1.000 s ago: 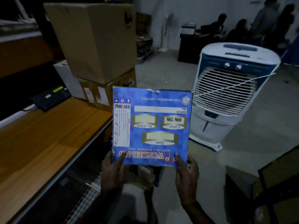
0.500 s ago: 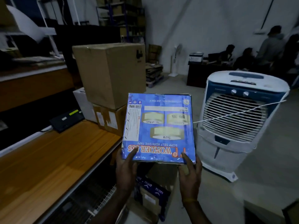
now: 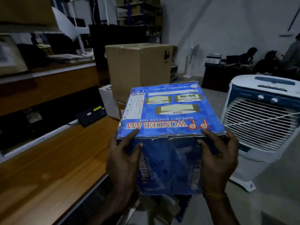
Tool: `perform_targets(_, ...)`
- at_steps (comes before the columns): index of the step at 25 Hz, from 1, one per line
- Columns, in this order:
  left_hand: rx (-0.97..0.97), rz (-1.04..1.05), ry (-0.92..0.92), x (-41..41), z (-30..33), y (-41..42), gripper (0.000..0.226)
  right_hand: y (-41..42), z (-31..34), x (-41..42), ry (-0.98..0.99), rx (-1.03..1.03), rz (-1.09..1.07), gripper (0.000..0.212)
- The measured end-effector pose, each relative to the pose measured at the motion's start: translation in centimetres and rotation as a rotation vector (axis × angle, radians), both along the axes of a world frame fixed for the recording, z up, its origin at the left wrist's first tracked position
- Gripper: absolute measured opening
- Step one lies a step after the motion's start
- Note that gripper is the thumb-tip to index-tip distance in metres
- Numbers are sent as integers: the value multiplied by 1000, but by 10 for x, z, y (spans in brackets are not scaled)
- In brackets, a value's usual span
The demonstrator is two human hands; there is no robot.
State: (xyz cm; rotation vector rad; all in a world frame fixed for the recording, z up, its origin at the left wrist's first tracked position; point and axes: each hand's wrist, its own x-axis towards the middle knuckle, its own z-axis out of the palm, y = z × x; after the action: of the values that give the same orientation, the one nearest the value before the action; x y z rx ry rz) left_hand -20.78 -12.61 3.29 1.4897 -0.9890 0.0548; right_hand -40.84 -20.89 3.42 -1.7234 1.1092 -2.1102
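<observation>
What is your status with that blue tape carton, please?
Holding with left grip and right grip. The blue tape carton up in the air, beside the wooden counter. Ahead a brown box, at right an air cooler, neither touching it.

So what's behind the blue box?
Behind the blue box, held by the left hand and right hand, stands a big brown carton. What it stands on is mostly covered.

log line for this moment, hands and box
left hand: grips blue tape box; right hand: grips same box; box: held in air, print upside down; nearby: wooden counter, air cooler
</observation>
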Motion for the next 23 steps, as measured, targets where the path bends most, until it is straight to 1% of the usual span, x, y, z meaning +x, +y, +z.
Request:
perform_targets(3,-37,97,-43,36,36,42,44,30,18,46,-29,-6,82,34)
perform_targets(5,-40,157,-46,65,55,74,45,51,26,84,-52,21,127,35)
perform_targets(8,-45,241,-100,108,82,119,45,76,42,137,-74,9,202,36)
perform_targets(11,11,343,-155,156,100,160,46,91,57,194,-76,-12,351,36)
perform_targets(13,66,434,-177,183,98,180,45,100,55,230,-49,11,438,36)
perform_targets(16,133,535,-191,216,79,205,44,108,40,278,20,89,567,36)
perform_targets(18,158,585,-183,235,67,217,43,108,34,300,70,86,638,36)
perform_targets(20,133,623,-169,252,58,222,41,107,34,320,105,67,671,35)
perform_targets(23,58,672,-185,261,43,215,48,109,33,339,124,63,634,37)
